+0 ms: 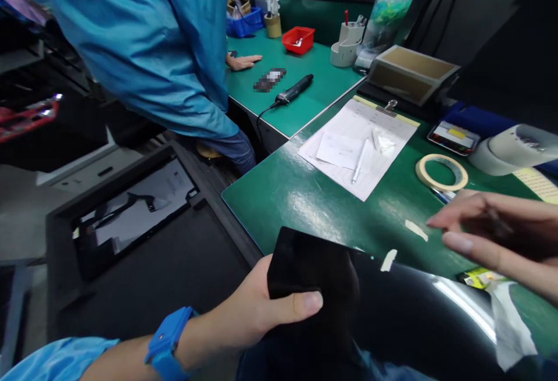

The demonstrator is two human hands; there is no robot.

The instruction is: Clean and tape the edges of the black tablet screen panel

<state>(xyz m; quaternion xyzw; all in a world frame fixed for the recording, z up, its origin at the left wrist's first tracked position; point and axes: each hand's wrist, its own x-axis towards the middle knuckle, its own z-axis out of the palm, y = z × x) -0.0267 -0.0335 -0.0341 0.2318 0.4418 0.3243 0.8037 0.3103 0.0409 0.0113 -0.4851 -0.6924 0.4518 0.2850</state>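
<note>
Panel, flat, glossy black, lies at the green bench's near edge; likely stiff, slippery, scratch-prone, best held by its edges. The left hand pinches 1 end; the right hand's fingers part near a cream tape strip.

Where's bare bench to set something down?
Near bench: left of the clipped papers, down to the black panel. Far bench: right of the black corded tool. Crowded: near bench's right side, with tape roll and right hand.
</note>
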